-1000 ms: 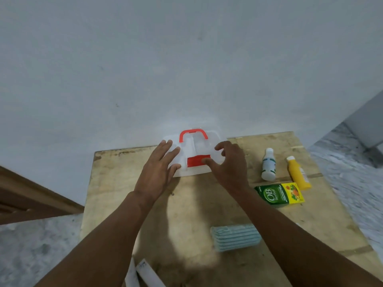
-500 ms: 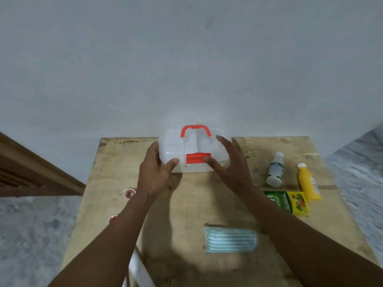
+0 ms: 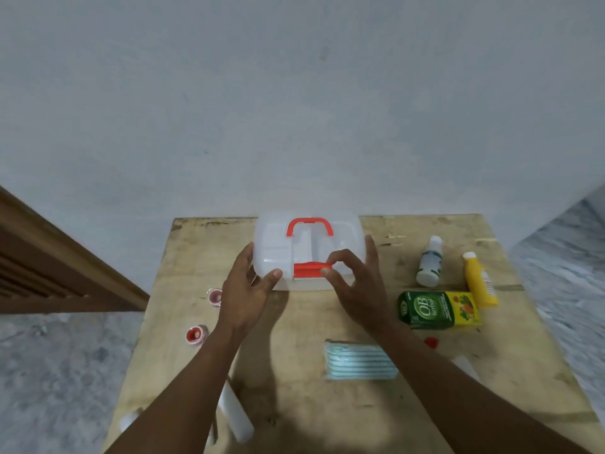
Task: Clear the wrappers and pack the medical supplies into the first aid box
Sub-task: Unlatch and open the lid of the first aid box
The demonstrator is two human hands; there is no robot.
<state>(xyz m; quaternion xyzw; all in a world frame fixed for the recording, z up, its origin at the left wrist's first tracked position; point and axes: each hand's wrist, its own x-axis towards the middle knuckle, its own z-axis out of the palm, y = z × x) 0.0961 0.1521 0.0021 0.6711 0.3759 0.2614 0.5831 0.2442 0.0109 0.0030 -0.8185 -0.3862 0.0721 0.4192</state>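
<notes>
A translucent white first aid box with a red handle and a red latch stands closed at the far middle of the wooden table. My left hand holds the box's left front corner, thumb on the front. My right hand pinches the red latch's right end between thumb and forefinger. To the right lie a white bottle, a yellow bottle and a green and yellow carton. A pack of blue face masks lies near the middle.
Two small red-capped round items sit at the table's left side. White tube-like packs lie at the near left, a small red cap at the right. The wall stands right behind the box.
My right forefinger and thumb have closed onto the red latch. My left hand shifted to the box's left front corner. The view tilted down, bringing more of the table into sight.
</notes>
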